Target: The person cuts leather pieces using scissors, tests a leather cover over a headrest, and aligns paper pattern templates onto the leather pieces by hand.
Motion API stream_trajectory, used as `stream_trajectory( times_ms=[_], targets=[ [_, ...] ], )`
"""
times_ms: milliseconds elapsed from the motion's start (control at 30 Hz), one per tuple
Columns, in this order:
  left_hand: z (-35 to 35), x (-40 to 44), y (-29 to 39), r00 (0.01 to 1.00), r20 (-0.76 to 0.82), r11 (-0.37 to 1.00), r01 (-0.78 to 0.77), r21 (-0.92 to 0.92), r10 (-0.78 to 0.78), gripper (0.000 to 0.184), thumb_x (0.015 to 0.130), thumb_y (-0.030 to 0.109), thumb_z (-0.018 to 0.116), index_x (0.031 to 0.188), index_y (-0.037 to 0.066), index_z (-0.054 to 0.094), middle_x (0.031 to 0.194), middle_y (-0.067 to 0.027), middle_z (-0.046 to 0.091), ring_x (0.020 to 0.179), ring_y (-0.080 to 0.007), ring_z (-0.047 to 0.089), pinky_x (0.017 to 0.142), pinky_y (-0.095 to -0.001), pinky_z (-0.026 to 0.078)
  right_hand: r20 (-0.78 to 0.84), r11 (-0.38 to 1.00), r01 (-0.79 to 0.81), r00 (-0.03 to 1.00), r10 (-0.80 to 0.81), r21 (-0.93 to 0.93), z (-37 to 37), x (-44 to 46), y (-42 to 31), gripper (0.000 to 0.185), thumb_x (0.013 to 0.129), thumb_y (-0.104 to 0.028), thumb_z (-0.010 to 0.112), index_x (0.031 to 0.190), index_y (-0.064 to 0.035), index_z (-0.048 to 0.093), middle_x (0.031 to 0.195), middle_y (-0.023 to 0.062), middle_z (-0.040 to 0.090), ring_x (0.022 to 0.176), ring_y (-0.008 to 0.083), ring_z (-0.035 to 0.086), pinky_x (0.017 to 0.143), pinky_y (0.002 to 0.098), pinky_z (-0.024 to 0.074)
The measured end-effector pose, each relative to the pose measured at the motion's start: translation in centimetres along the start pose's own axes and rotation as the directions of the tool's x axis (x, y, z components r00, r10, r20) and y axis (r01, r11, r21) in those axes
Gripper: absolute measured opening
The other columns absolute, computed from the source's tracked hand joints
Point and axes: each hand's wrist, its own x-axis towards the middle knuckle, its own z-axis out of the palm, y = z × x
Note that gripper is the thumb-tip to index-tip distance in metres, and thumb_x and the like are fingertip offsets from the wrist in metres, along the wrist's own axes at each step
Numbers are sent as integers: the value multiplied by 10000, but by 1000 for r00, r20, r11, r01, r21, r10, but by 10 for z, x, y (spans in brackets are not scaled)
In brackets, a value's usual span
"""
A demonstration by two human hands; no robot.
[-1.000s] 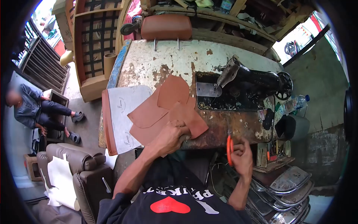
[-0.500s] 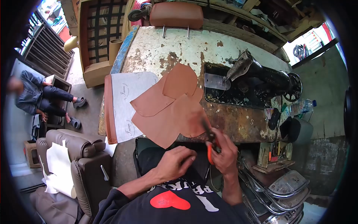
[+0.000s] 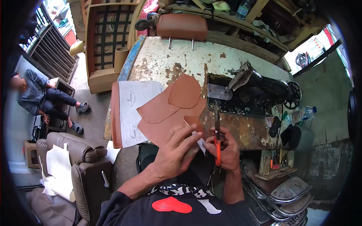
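Note:
Brown leather pieces (image 3: 156,113) lie overlapping on the worn table, beside a rolled sheet with a white printed backing (image 3: 134,105). My left hand (image 3: 175,152) is closed on a small leather piece (image 3: 193,121) at the table's front edge, its pale underside partly showing. In my right hand (image 3: 226,148) are scissors with orange handles (image 3: 218,150), their dark blades pointing up toward the sewing machine (image 3: 256,83). The fingers of my right hand are wrapped round the handles, close to the small piece.
A brown cushion with two metal rods (image 3: 181,27) stands at the table's back. At the right are a plastic bottle (image 3: 303,113) and stacked metal frames (image 3: 288,184). A brown padded chair (image 3: 88,165) is at the lower left; a seated person (image 3: 37,94) is farther left.
My left hand has moved up from the shirt to the table edge and taken hold of the small leather piece. The scissors have swung upright beside it.

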Motion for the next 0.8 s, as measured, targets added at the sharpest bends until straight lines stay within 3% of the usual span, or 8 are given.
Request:
stream_trajectory(
  times_ms=[67, 167, 267, 367, 467, 533, 700, 800],
  targets=[
    [-5, 22, -1, 989, -4, 983, -146, 106, 148, 292, 928, 96, 722, 1213, 48, 673, 1126, -120, 676, 1097, -324, 647, 970, -481, 506, 13, 990, 59, 998, -58, -127, -6, 0, -12, 589, 909, 30, 789, 1421, -50, 508, 1008, 66, 730, 923, 104, 682, 819, 258, 541],
    [-5, 39, -20, 861, 508, 997, 52, -52, -18, 307, 934, 165, 738, 1219, 60, 694, 1132, -132, 698, 1144, -336, 647, 978, -468, 500, 37, 986, 126, 992, -122, -108, -10, -1, -30, 591, 906, 36, 788, 1425, -48, 516, 1031, 79, 740, 949, 107, 686, 843, 256, 538],
    [4, 42, -17, 834, 486, 900, 393, -189, -262, 225, 963, 142, 736, 1162, 37, 734, 1015, -114, 727, 971, -254, 700, 908, -384, 534, -180, 922, 216, 942, -283, -321, -7, 2, -31, 590, 902, 41, 788, 1422, -43, 523, 1031, 85, 747, 928, 114, 694, 825, 263, 552],
    [23, 29, -33, 840, 427, 807, 489, -331, -335, 214, 991, 150, 723, 1133, -10, 736, 978, -86, 738, 889, -159, 677, 808, -331, 544, -240, 902, 253, 906, -348, -350, -10, -4, -21, 562, 909, 31, 777, 1410, -41, 534, 1021, 95, 752, 906, 119, 701, 797, 271, 567],
    [29, 26, -37, 815, 427, 751, 551, -364, -392, 253, 969, 183, 723, 1147, 5, 754, 995, -185, 746, 880, -280, 714, 797, -410, 538, -269, 841, 262, 866, -421, -474, 2, -12, -25, 541, 869, 35, 786, 1365, -39, 585, 1010, 103, 751, 843, 129, 699, 748, 277, 575],
    [24, 30, -28, 778, 444, 742, 597, -305, -444, 241, 967, 178, 722, 1136, 11, 757, 986, -182, 747, 880, -287, 716, 796, -411, 538, -56, 494, 342, 776, -628, -800, 3, -16, -27, 521, 835, 18, 820, 1314, -39, 624, 1001, 93, 719, 867, 124, 683, 749, 297, 566],
    [35, 21, -34, 872, 354, 763, 473, -441, -337, 205, 954, 161, 717, 1109, 37, 767, 956, -174, 752, 860, -310, 713, 777, -417, 533, 211, 235, 478, 706, -676, -846, 13, -3, -41, 573, 734, -9, 822, 1282, -62, 665, 887, 80, 686, 780, 284, 659, 650, 401, 557],
    [31, 23, -26, 885, 362, 813, 431, -391, -295, 159, 955, 46, 705, 1102, -13, 717, 997, -97, 720, 937, -191, 689, 815, -371, 548, 225, 207, 467, 710, -668, -860, 12, 1, -38, 541, 753, -11, 817, 1271, -52, 666, 892, 90, 688, 779, 287, 661, 661, 402, 556]
  ],
)
